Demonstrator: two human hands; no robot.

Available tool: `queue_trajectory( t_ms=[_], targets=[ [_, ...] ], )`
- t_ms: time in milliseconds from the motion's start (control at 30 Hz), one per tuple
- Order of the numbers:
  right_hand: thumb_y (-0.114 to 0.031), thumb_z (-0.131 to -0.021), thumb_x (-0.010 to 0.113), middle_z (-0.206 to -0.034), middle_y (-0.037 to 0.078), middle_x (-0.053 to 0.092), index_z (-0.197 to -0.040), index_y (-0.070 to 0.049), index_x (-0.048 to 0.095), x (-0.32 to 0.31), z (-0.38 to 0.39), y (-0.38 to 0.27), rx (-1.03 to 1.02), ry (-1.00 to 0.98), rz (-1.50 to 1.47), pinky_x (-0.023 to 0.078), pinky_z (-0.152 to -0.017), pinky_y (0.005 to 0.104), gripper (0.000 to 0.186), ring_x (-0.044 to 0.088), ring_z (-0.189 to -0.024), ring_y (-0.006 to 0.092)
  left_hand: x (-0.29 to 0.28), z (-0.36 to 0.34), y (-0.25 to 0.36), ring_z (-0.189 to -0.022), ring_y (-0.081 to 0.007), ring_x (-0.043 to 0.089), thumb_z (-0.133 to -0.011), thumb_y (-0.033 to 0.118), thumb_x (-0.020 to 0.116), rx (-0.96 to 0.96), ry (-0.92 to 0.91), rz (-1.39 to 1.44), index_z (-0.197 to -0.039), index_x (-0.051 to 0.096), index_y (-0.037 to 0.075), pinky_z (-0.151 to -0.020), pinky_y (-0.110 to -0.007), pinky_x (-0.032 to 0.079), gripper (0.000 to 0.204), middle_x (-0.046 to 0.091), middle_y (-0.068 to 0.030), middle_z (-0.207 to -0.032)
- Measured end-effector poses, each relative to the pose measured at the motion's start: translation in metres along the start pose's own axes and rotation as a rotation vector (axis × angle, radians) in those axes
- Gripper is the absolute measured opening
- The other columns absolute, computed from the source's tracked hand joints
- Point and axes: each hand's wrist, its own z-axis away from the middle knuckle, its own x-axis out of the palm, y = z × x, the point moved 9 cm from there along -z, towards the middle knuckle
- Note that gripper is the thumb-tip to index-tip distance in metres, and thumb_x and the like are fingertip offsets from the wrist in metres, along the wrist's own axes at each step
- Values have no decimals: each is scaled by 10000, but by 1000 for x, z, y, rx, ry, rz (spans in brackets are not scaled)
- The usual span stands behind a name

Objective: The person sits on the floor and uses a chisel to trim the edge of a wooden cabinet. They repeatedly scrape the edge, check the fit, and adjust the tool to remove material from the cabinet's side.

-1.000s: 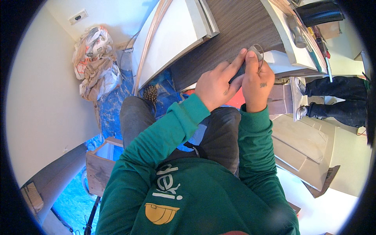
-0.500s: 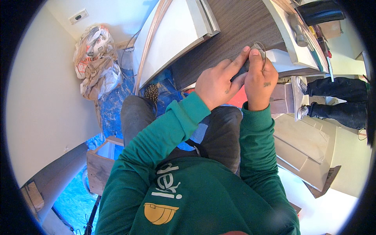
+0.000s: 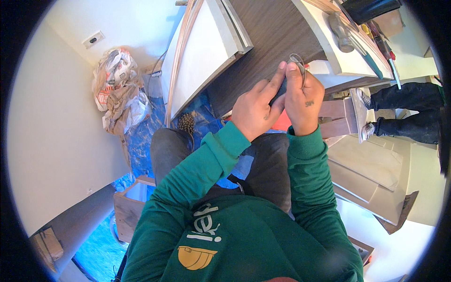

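Both hands meet in front of me, above the edge of a dark wood-grain panel (image 3: 268, 28). My right hand (image 3: 304, 101) is closed, its thumb and fingers pinching a thin, curled strip (image 3: 298, 58) that bends into a loop above the fingertips. My left hand (image 3: 256, 108) presses against it, with the index finger stretched up to the right thumb's tip. Between the palms shows a sliver of something dark (image 3: 282, 89); the fingers hide most of it, and I cannot make out its kind.
A hammer (image 3: 342, 35) and a green-handled tool (image 3: 371, 63) lie on a pale board at right. White panels (image 3: 197, 51) lean at left, near crumpled bags (image 3: 117, 89) on blue sheeting. Another person's legs (image 3: 408, 113) show at right. A wooden drawer (image 3: 129, 211) sits lower left.
My hands stay joined around the strip, sitting slightly further left and lower in view. The surroundings have shifted a little with the head's movement.
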Motion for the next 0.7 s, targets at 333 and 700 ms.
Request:
queue_trajectory(
  t_ms=[333, 700],
  targets=[
    [-223, -988, 618, -519, 115, 500, -664, 24, 560, 0, -3, -7, 14, 29, 3, 380, -468, 370, 411, 443, -467, 163, -1, -5, -1, -732, -377, 630, -861, 178, 709, 12, 13, 37, -1566, 363, 188, -621, -458, 528, 786, 610, -153, -862],
    [-228, -1010, 578, -553, 85, 499, -713, 19, 583, 7, 8, 3, 51, 22, -92, 388, -490, 358, 387, 459, -520, 127, -5, 5, -3, -677, -359, 623, -877, 232, 703, -1, -18, -64, -1546, 406, 183, -578, -450, 524, 734, 582, -130, -820]
  ],
)
